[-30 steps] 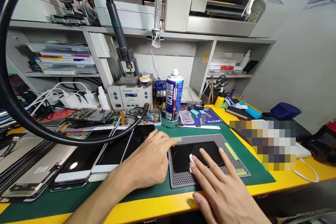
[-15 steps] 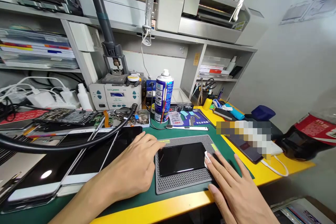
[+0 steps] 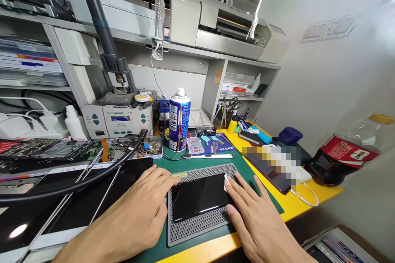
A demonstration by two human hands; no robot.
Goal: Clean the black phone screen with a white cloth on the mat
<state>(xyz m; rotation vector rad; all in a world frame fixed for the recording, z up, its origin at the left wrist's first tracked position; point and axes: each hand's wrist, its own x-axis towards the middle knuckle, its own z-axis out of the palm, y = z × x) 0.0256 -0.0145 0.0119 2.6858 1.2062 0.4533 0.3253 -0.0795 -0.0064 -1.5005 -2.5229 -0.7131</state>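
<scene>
A black, glossy smartphone point(image 3: 199, 197) lies screen up on a grey honeycomb-patterned mat point(image 3: 197, 226). My left hand point(image 3: 142, 203) is at its left end, fingers bent, with the index fingertip at the far left corner. The thumb lies close to the near left edge, and its tip is partly hidden. At the right end, my right hand point(image 3: 256, 215) presses a small white wipe point(image 3: 226, 181) against the phone's far corner under its outstretched fingers. The wipe is mostly covered by those fingers.
Behind the mat stand a blue spray can point(image 3: 179, 121) and a white-handled brush point(image 3: 210, 156). Several phones point(image 3: 83, 203) and a black hose point(image 3: 92, 183) lie left. A soldering station point(image 3: 120, 121) stands behind; a cola bottle point(image 3: 342, 156) and another phone point(image 3: 271, 170) are right.
The view has turned to the right, so the bench appears shifted left. The right hand has slid the wipe slightly toward the phone's far right corner. The left hand stays at the left end.
</scene>
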